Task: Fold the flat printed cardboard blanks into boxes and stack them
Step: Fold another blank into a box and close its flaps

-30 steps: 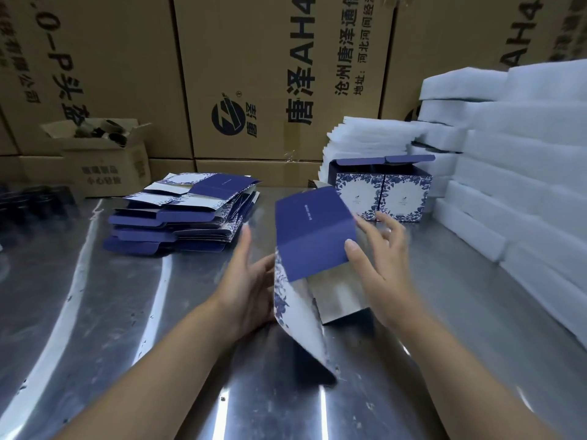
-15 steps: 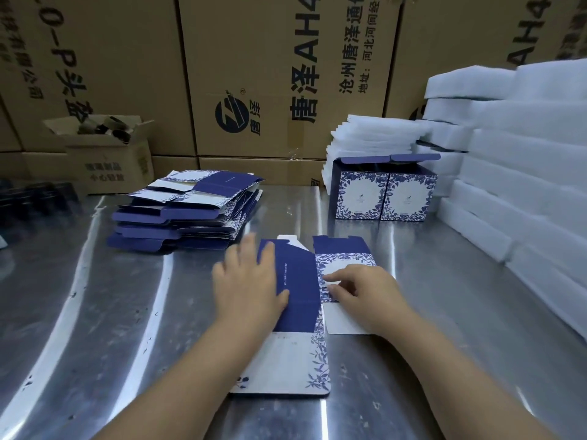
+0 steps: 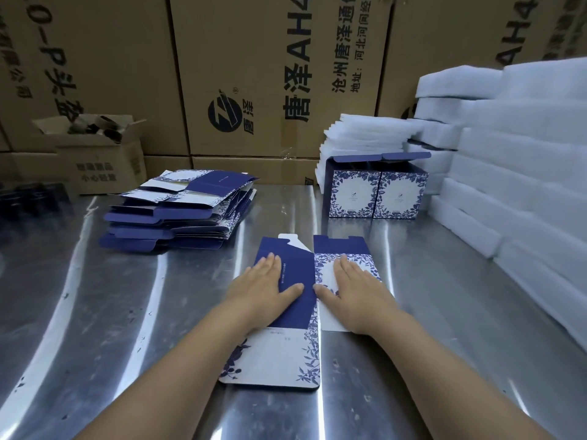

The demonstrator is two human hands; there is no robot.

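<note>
A blue-and-white printed cardboard blank [image 3: 287,354] lies flat on the steel table [image 3: 95,312] in front of me. My left hand [image 3: 262,289] presses flat on its dark blue panel, fingers straight. My right hand [image 3: 352,287] presses flat on the floral panel beside it. A pile of flat blanks [image 3: 178,211] sits at the back left. Two folded boxes [image 3: 376,192] stand side by side at the back, lids partly raised.
Stacks of white foam sheets [image 3: 514,173] line the right side and back right. Big brown cartons [image 3: 254,74] form a wall behind the table. A small open carton [image 3: 98,154] stands at the back left.
One second ago both hands held the blank up off the table. It has since been laid down, and both hands have spread out flat on it.
</note>
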